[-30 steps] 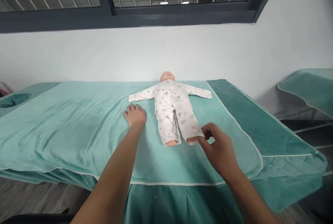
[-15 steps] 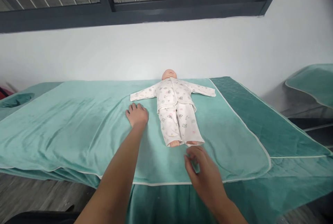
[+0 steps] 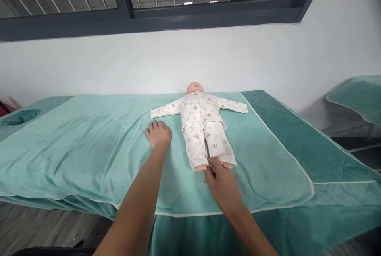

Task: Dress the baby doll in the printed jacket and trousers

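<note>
While the left hand (image 3: pixel 158 134) lies flat on the towel (image 3: pixel 89 149), the right hand (image 3: pixel 220 180) pinches the doll's (image 3: pixel 202 125) trouser cuff (image 3: pixel 222 163) (doll fully dressed; straightening apparently remains).

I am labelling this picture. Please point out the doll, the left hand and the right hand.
doll (image 3: pixel 199 114): head view, on its chest.
left hand (image 3: pixel 158 134): head view, back of the hand.
right hand (image 3: pixel 220 179): head view, back of the hand.

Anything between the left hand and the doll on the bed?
Nothing visible. The left hand lies flat on the light green blanket, beside the doll and below its sleeve, with only bare blanket between them. The right hand has its fingertips at the trouser cuffs, by the doll's feet.
</note>
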`<action>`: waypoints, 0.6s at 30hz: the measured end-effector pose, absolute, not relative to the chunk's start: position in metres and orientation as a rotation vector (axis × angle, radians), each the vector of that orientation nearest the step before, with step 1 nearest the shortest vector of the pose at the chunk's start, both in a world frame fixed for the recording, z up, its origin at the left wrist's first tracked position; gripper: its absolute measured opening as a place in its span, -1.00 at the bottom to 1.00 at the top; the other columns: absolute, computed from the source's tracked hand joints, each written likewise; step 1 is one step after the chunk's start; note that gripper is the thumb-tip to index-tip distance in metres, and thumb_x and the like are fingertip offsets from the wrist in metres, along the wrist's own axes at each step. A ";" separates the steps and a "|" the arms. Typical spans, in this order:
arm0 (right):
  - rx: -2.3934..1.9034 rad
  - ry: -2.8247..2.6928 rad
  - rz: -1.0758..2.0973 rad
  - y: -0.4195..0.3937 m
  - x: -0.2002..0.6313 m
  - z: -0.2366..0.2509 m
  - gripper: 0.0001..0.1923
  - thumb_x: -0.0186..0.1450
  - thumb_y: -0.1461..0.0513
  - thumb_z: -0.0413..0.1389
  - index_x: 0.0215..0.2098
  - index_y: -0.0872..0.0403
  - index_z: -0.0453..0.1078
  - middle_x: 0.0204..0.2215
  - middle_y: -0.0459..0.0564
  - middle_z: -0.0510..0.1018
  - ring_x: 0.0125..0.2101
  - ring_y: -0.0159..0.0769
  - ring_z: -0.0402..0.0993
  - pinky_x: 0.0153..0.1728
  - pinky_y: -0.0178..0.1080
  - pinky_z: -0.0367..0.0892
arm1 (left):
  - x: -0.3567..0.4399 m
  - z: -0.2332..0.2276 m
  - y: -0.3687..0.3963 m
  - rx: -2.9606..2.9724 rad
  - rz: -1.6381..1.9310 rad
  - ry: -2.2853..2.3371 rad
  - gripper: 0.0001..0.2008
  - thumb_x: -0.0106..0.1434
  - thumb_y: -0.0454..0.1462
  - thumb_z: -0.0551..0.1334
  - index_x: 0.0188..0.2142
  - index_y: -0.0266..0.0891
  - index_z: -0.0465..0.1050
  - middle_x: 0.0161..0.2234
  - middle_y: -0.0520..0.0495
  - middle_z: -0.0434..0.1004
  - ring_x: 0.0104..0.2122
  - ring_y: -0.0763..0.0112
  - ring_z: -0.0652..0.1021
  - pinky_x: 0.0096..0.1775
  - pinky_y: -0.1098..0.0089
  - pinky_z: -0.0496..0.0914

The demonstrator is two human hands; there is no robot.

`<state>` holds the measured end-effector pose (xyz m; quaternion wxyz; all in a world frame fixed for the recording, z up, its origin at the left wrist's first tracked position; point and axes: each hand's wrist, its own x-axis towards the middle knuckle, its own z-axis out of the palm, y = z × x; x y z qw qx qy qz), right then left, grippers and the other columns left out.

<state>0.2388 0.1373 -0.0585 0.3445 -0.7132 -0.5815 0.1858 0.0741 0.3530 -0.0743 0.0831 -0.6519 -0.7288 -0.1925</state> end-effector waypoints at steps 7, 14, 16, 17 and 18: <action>-1.646 -1.456 0.547 0.114 0.232 -0.052 -0.75 0.40 0.08 -0.08 -0.38 -0.01 0.26 -0.65 -0.19 0.37 -0.65 -0.37 0.31 -0.58 -0.34 0.11 | 0.074 -0.076 0.355 -1.940 -0.593 -2.167 -0.59 0.36 -0.25 -0.10 0.00 -0.25 0.45 0.22 -0.26 0.31 0.23 0.05 0.23 0.19 -0.03 0.08; -1.681 -1.472 0.367 0.109 0.231 -0.066 -0.79 0.39 0.09 -0.03 -0.11 0.00 0.30 -0.59 -0.20 0.41 -0.65 -0.38 0.35 -0.60 -0.35 0.16 | 0.074 -0.076 0.355 -1.928 -0.600 -2.163 -0.60 0.36 -0.25 -0.09 0.01 -0.23 0.44 0.21 -0.22 0.33 0.22 0.08 0.25 0.19 -0.01 0.08; -1.634 -1.501 0.395 0.106 0.225 -0.066 -0.77 0.39 0.13 -0.04 -0.04 0.00 0.29 -0.54 -0.18 0.47 -0.62 -0.38 0.39 -0.60 -0.35 0.20 | 0.075 -0.076 0.355 -1.925 -0.600 -2.163 -0.60 0.36 -0.25 -0.09 0.01 -0.23 0.44 0.21 -0.22 0.33 0.21 0.09 0.25 0.19 -0.01 0.09; -1.601 -1.522 0.418 0.105 0.222 -0.065 -0.77 0.39 0.15 -0.05 -0.02 0.00 0.29 -0.51 -0.16 0.50 -0.61 -0.38 0.41 -0.58 -0.35 0.24 | 0.075 -0.076 0.355 -1.925 -0.600 -2.162 -0.60 0.36 -0.25 -0.09 0.01 -0.24 0.44 0.20 -0.22 0.34 0.21 0.09 0.26 0.19 0.00 0.10; -1.564 -1.539 0.443 0.103 0.218 -0.065 -0.76 0.39 0.17 -0.05 0.00 0.00 0.29 -0.47 -0.14 0.53 -0.58 -0.37 0.44 -0.55 -0.34 0.28 | 0.075 -0.075 0.355 -1.925 -0.599 -2.161 -0.60 0.36 -0.25 -0.08 0.00 -0.24 0.44 0.20 -0.22 0.34 0.21 0.09 0.26 0.18 0.00 0.10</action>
